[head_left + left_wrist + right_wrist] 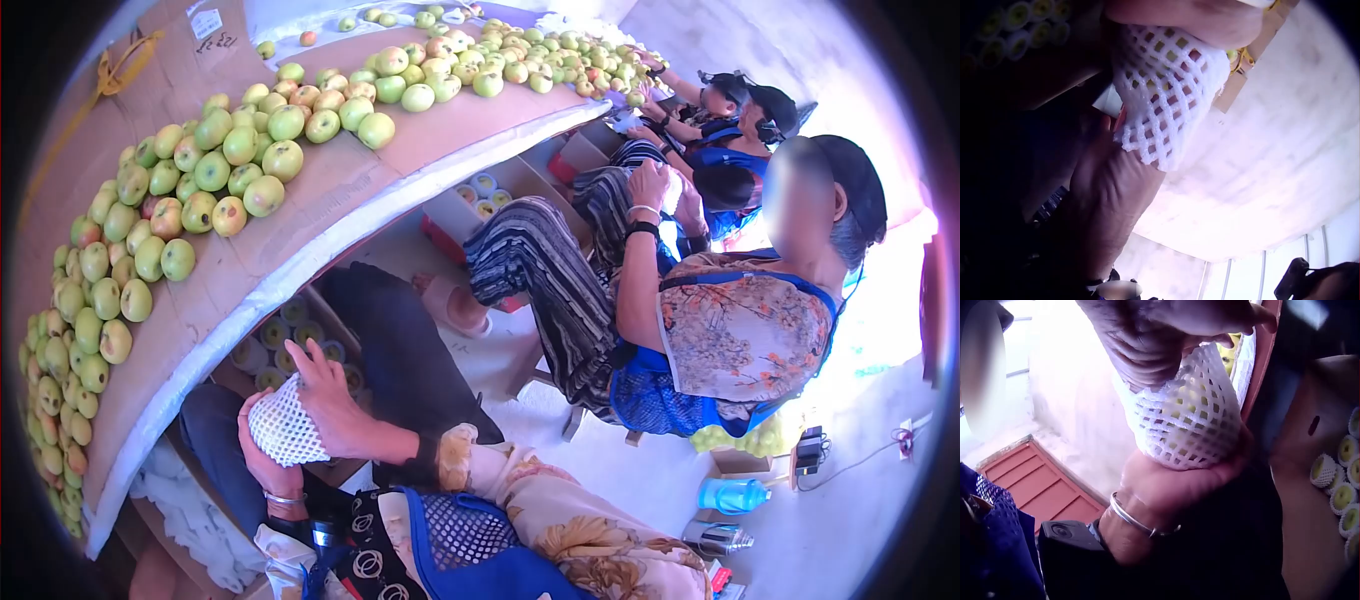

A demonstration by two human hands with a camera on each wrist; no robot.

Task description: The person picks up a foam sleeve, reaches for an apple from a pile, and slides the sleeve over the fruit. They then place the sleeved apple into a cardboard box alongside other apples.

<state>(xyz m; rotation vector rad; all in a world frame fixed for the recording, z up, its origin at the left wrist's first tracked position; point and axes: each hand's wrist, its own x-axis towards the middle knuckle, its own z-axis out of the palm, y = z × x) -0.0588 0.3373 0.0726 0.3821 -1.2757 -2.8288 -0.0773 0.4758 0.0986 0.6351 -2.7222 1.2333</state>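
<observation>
A white foam net sleeve (285, 428) is held over the lap, with yellow-green showing through its mesh in the right wrist view. My left hand (262, 455), with a silver bangle at the wrist, cups the sleeve from below and outside, its fingers curled round it. On the other side, my right hand (340, 412) lies against the sleeve with its fingers extended. The sleeve's loose rim (1154, 159) overlaps the heel of the right hand in the left wrist view.
Many green-red apples (240, 145) cover a cardboard-topped table (330, 190) with a white padded edge. Netted apples (1342, 497) fill a box beside the knees. A seated person (740, 320) works close by on the right; others sit beyond. A blue bottle (733, 496) stands on the floor.
</observation>
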